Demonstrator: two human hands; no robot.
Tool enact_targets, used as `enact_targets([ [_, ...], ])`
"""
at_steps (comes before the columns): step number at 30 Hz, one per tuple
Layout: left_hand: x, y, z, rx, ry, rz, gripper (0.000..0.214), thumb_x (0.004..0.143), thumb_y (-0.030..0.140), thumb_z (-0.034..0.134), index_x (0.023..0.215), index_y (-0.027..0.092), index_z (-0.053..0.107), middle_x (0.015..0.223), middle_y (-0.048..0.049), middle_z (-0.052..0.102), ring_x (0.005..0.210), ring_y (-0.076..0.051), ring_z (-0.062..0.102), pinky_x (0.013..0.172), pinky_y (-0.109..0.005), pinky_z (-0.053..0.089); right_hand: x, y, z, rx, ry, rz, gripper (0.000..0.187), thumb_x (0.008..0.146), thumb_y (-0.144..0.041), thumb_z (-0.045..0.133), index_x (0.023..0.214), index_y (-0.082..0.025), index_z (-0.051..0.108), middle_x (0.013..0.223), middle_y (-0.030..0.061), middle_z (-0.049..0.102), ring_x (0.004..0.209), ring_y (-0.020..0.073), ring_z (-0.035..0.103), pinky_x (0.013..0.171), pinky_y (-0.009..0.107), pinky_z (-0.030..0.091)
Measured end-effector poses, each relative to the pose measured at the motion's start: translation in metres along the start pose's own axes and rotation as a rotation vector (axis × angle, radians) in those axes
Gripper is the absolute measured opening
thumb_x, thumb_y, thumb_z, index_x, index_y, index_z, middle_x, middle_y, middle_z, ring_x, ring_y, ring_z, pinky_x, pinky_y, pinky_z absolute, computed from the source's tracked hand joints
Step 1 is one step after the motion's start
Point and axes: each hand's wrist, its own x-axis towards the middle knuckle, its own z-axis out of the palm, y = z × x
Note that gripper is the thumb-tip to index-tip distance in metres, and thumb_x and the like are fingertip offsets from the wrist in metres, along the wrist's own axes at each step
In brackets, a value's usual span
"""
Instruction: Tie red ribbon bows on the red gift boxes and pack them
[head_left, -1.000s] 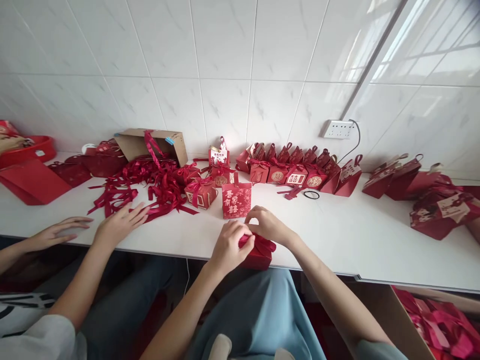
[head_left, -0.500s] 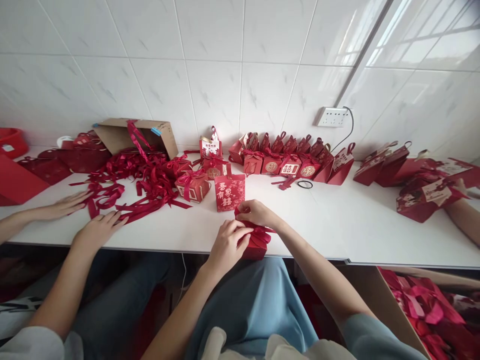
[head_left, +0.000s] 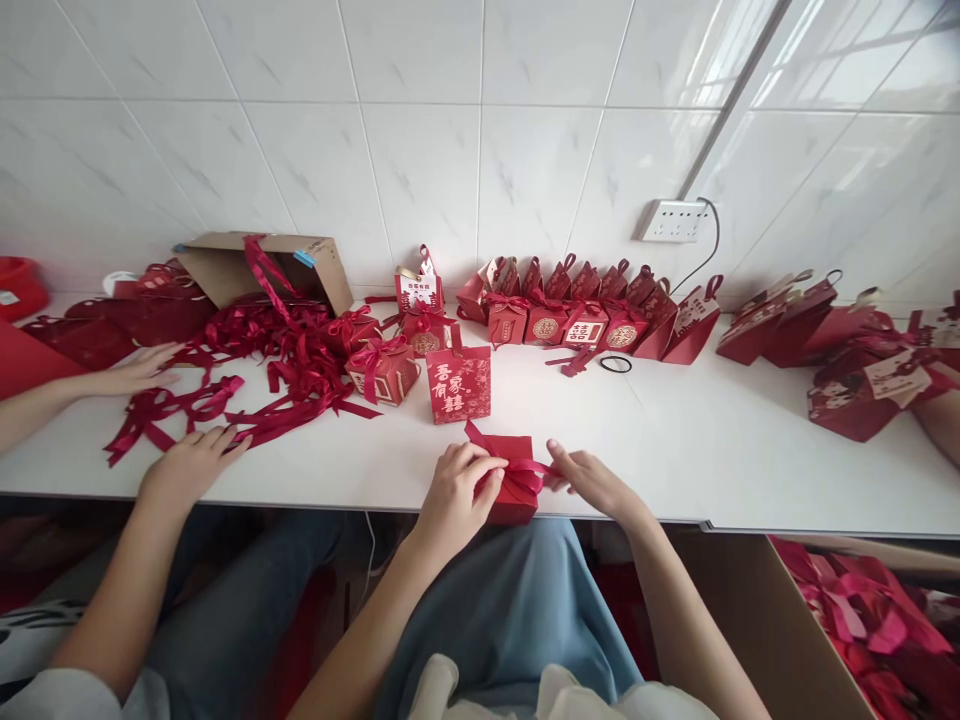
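Note:
A small red gift box (head_left: pixel 511 506) sits at the table's front edge with a dark pink ribbon (head_left: pixel 529 478) across its top, gathered into a loop. My left hand (head_left: pixel 461 490) presses on the box top from the left, thumb and fingers pinching the ribbon at its crossing. One ribbon tail sticks up beyond those fingertips. On the other side, my right hand (head_left: pixel 596 485) has the right-hand ribbon end between thumb and fingers. Just behind the box stands a red printed card box (head_left: pixel 460 385) with white characters.
A co-worker's hands (head_left: pixel 191 460) lie by a heap of ribbons (head_left: pixel 300 370) spilling from a cardboard box (head_left: pixel 330 275). Finished red boxes (head_left: pixel 585 325) line the wall, with a black ring (head_left: pixel 616 364) before them. A carton (head_left: pixel 862 620) of red items stands below right.
My right hand has moved from the far side of the box to its right, drawing the ribbon end out. My left hand keeps its place. The co-worker's far hand has shifted among the ribbons.

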Motion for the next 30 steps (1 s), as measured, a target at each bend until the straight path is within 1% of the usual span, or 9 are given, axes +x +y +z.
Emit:
enact_targets([
  [3, 0.003, 0.002, 0.003, 0.01, 0.005, -0.061, 0.016, 0.089, 0.022, 0.047, 0.088, 0.019, 0.063, 0.081, -0.003, 0.061, 0.081, -0.018, 0.053, 0.077, -0.034, 0.046, -0.008, 0.009, 0.007, 0.17, -0.085, -0.042, 0.056, 0.073, -0.068, 0.048, 0.055, -0.016, 0.061, 0.06, 0.0067, 0.064, 0.061, 0.0176, 0.058, 0.064, 0.031, 0.045],
  [8, 0.007, 0.002, 0.009, 0.022, 0.015, -0.117, 0.011, 0.086, 0.02, 0.052, 0.077, 0.019, 0.059, 0.076, -0.0016, 0.061, 0.077, -0.018, 0.052, 0.073, -0.033, 0.045, 0.008, -0.009, 0.009, 0.187, 0.119, -0.201, 0.042, 0.069, -0.059, 0.061, 0.063, -0.017, 0.057, 0.058, -0.0005, 0.056, 0.056, 0.0119, 0.046, 0.056, 0.026, 0.036],
  [12, 0.006, 0.001, 0.01, 0.017, 0.033, -0.111, 0.009, 0.083, 0.018, 0.054, 0.075, 0.019, 0.058, 0.072, -0.0013, 0.059, 0.075, -0.018, 0.051, 0.071, -0.033, 0.045, 0.028, -0.022, 0.01, 0.19, 0.138, -0.27, 0.039, 0.068, -0.055, 0.064, 0.065, -0.017, 0.058, 0.058, -0.0023, 0.053, 0.055, 0.0106, 0.042, 0.054, 0.025, 0.033],
  [17, 0.004, -0.001, 0.013, 0.057, 0.04, -0.084, 0.016, 0.085, 0.018, 0.051, 0.094, 0.021, 0.063, 0.073, -0.0019, 0.058, 0.076, -0.019, 0.052, 0.072, -0.035, 0.046, 0.05, -0.024, 0.017, 0.217, 0.065, -0.273, 0.039, 0.064, -0.054, 0.067, 0.065, -0.016, 0.059, 0.059, -0.0014, 0.057, 0.055, 0.0113, 0.047, 0.055, 0.026, 0.036],
  [20, 0.003, -0.002, 0.016, 0.104, 0.044, -0.062, 0.023, 0.085, 0.018, 0.05, 0.102, 0.022, 0.065, 0.076, -0.0039, 0.057, 0.079, -0.02, 0.053, 0.073, -0.036, 0.047, 0.055, -0.017, 0.018, 0.149, 0.083, -0.246, 0.04, 0.065, -0.055, 0.064, 0.064, -0.016, 0.06, 0.058, 0.0004, 0.058, 0.055, 0.0127, 0.049, 0.054, 0.027, 0.038],
  [22, 0.003, -0.001, 0.018, 0.122, 0.045, -0.053, 0.022, 0.085, 0.019, 0.051, 0.099, 0.021, 0.067, 0.077, -0.0048, 0.057, 0.079, -0.02, 0.053, 0.073, -0.037, 0.048, 0.052, -0.011, 0.016, 0.119, 0.149, -0.249, 0.042, 0.069, -0.058, 0.059, 0.07, -0.016, 0.06, 0.066, 0.0034, 0.061, 0.063, 0.0158, 0.053, 0.058, 0.028, 0.04],
  [26, 0.003, 0.002, 0.021, 0.125, 0.06, -0.061, 0.021, 0.084, 0.02, 0.052, 0.097, 0.021, 0.069, 0.077, -0.0052, 0.057, 0.08, -0.02, 0.053, 0.075, -0.039, 0.049, 0.024, 0.005, 0.012, 0.228, 0.455, -0.223, 0.048, 0.075, -0.062, 0.052, 0.097, -0.019, 0.055, 0.089, 0.0067, 0.061, 0.08, 0.0199, 0.058, 0.066, 0.032, 0.046],
  [28, 0.003, 0.003, 0.021, 0.125, 0.067, -0.067, 0.02, 0.084, 0.02, 0.053, 0.096, 0.021, 0.069, 0.077, -0.0049, 0.057, 0.079, -0.02, 0.053, 0.075, -0.038, 0.049, 0.003, 0.01, 0.013, 0.261, 0.544, -0.187, 0.047, 0.078, -0.064, 0.047, 0.094, -0.02, 0.054, 0.078, 0.0033, 0.058, 0.071, 0.0181, 0.057, 0.064, 0.031, 0.046],
  [30, 0.003, 0.003, 0.021, 0.116, 0.069, -0.075, 0.02, 0.084, 0.02, 0.054, 0.096, 0.021, 0.069, 0.076, -0.0047, 0.057, 0.079, -0.019, 0.054, 0.075, -0.038, 0.049, -0.017, 0.012, 0.016, 0.218, 0.508, -0.183, 0.046, 0.081, -0.065, 0.041, 0.083, -0.02, 0.054, 0.063, -0.0001, 0.052, 0.061, 0.0165, 0.051, 0.06, 0.03, 0.044],
])
